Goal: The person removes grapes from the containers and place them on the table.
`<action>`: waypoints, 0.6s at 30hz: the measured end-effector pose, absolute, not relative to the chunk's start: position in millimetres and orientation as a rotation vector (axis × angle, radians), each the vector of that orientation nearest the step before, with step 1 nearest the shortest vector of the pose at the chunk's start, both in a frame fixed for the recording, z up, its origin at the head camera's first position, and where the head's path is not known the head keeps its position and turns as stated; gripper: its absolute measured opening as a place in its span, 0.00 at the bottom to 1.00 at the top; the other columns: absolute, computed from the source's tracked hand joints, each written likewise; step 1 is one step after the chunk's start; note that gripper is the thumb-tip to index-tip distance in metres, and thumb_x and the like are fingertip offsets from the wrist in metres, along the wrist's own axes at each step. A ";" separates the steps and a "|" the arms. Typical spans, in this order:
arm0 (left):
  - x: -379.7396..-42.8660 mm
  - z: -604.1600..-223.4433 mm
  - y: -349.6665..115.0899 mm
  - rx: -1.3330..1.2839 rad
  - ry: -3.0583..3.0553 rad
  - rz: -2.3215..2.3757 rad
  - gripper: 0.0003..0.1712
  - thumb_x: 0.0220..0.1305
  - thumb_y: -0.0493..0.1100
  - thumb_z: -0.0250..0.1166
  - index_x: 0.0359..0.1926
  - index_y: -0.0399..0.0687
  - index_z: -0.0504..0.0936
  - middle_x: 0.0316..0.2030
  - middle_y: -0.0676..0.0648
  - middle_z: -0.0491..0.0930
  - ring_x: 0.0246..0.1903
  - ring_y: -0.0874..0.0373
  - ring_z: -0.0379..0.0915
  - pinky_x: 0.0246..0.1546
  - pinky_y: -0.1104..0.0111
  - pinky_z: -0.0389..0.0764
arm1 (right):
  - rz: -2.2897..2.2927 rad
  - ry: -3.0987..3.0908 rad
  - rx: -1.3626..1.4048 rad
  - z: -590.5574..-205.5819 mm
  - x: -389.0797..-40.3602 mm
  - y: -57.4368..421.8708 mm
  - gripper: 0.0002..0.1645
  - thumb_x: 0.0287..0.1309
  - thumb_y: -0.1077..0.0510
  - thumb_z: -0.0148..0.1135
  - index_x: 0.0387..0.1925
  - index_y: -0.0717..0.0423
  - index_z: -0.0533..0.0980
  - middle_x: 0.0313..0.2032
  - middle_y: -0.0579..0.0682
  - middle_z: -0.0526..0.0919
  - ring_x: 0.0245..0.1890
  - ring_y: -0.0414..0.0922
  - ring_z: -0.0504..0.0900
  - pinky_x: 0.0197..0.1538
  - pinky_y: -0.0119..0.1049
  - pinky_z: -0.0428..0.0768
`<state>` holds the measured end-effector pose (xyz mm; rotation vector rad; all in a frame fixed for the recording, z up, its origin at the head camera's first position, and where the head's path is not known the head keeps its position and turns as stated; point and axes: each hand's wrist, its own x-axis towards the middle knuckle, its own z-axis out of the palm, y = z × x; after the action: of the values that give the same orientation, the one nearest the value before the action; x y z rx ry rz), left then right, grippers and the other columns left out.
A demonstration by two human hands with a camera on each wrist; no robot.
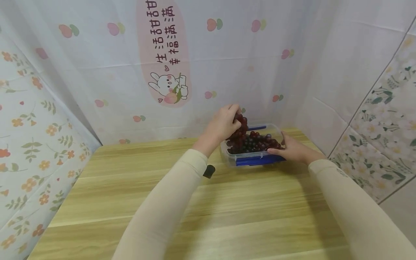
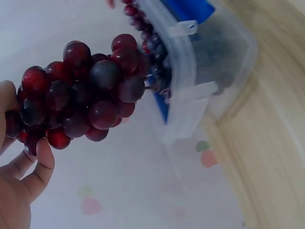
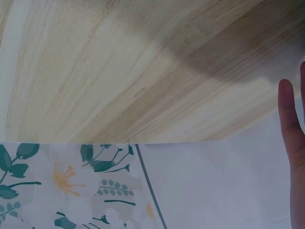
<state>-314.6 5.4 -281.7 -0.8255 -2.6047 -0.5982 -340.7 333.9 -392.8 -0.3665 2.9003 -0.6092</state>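
Note:
My left hand (image 1: pixel 223 123) grips a bunch of dark red grapes (image 1: pixel 240 130) by one end, over the left part of a clear plastic food container (image 1: pixel 230 159). In the left wrist view, the fingertips curl at the end of the bunch (image 2: pixel 81 93), and a short stem shows at its other end. More grapes (image 1: pixel 258 142), dark purple and red, lie inside the container, which has blue latches. My right hand (image 1: pixel 296 150) holds the container's right end, thumb on the front rim and fingers along the side. Only a few fingers (image 3: pixel 288 124) show in the right wrist view.
The container stands near the back right of a wood-grain table (image 1: pixel 240 206). A small black object (image 1: pixel 209 171) lies left of it, partly behind the left sleeve. A printed curtain (image 1: pixel 227 65) hangs close behind the table, with flowered cloth (image 1: pixel 390 151) on the right.

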 end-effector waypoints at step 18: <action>-294.6 -246.1 -31.4 -0.766 -2.492 -0.585 0.10 0.71 0.35 0.63 0.51 0.42 0.78 0.46 0.43 0.83 0.42 0.51 0.77 0.46 0.62 0.81 | -0.607 2.901 -0.386 -394.6 -343.5 335.5 0.75 0.67 0.22 0.58 0.82 0.72 0.34 0.64 0.75 0.72 0.59 0.66 0.78 0.59 0.66 0.78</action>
<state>-294.6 -31.4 -246.1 -0.7661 -2.4925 -0.5851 -343.5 335.5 -394.6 -0.3865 2.9014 -0.6065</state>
